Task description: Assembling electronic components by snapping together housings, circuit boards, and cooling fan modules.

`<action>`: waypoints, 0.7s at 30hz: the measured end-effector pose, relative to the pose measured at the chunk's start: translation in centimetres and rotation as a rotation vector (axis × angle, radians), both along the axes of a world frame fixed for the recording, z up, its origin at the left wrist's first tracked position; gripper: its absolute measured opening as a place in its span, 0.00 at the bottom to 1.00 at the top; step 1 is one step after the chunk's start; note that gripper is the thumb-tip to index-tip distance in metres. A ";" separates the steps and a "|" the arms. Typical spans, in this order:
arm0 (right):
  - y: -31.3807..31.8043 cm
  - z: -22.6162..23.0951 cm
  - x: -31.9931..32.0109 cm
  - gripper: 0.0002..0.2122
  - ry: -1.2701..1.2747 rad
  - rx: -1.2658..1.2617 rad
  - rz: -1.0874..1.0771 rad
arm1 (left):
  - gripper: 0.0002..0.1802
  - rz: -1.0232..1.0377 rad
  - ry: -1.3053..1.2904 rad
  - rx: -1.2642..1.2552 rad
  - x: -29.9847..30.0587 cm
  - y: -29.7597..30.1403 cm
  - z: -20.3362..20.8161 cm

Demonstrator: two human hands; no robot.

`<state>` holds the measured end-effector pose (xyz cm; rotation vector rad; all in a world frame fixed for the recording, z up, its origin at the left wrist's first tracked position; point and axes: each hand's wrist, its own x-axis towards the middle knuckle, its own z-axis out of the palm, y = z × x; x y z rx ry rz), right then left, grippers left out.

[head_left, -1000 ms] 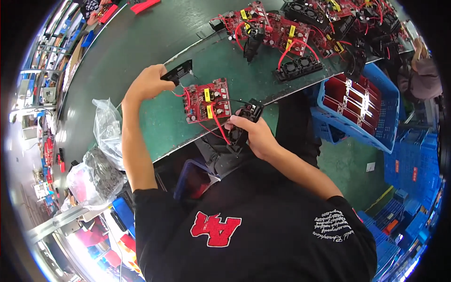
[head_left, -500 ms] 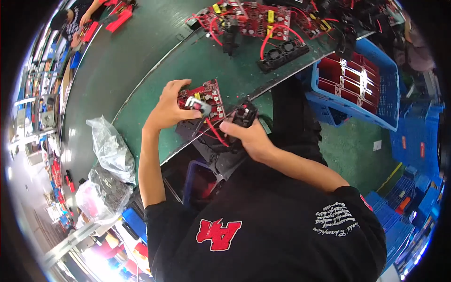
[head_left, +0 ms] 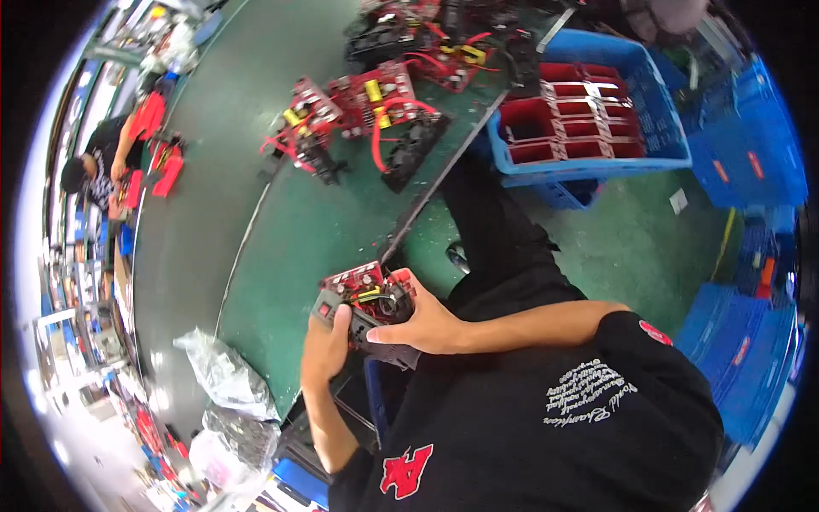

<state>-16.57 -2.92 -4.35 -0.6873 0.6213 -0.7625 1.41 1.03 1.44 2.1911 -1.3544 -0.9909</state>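
Gripping at both sides: left hand point(head_left: 325, 348) clamped on grey panel point(head_left: 327, 305), thumb uppermost; right hand point(head_left: 433, 326) curled round red circuit board point(head_left: 360, 276) assembly, by bench point(head_left: 277, 264) edge. Farther: more boards point(head_left: 373, 101), clustered.

- We wear a black shirt point(head_left: 520, 435), spreading from four to six o'clock, with short sleeves.
- At six o'clock sits a red patch point(head_left: 407, 471) edged in white.
- Toward four, slanted white lettering point(head_left: 589, 399).
- Between three and four, our right sleeve point(head_left: 627, 341) carries a small red badge point(head_left: 655, 333).
- Toward two, our black trousers point(head_left: 495, 226).
- Left hand point(head_left: 326, 348), right hand point(head_left: 433, 326): bare.
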 end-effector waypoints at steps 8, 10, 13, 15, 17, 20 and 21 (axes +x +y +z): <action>-6.9 -2.3 -12.1 0.32 -0.201 -0.087 0.167 | 0.21 -0.130 -0.071 -0.184 -10.9 -3.0 1.8; -8.4 -3.7 -16.2 0.35 -0.219 -0.180 0.068 | 0.26 -0.174 -0.015 -0.133 -15.6 -4.7 2.5; -9.7 -4.7 -21.8 0.37 -0.175 -0.234 -0.075 | 0.31 -0.410 0.195 -0.141 -19.6 -7.3 2.4; -9.5 -6.2 -25.7 0.36 -0.230 -0.166 -0.095 | 0.36 -0.541 0.355 -0.029 -21.5 -9.8 3.9; -9.4 -8.5 -29.1 0.35 -0.376 -0.120 -0.138 | 0.36 -0.792 0.502 0.086 -22.7 -13.5 4.2; -9.8 -6.8 -31.8 0.14 -0.733 0.203 -0.271 | 0.22 -1.005 0.605 -0.024 -26.6 -20.0 1.0; -9.7 -6.3 -32.3 0.15 -0.766 0.147 -0.415 | 0.18 -0.817 0.617 0.090 -27.6 -22.1 -1.4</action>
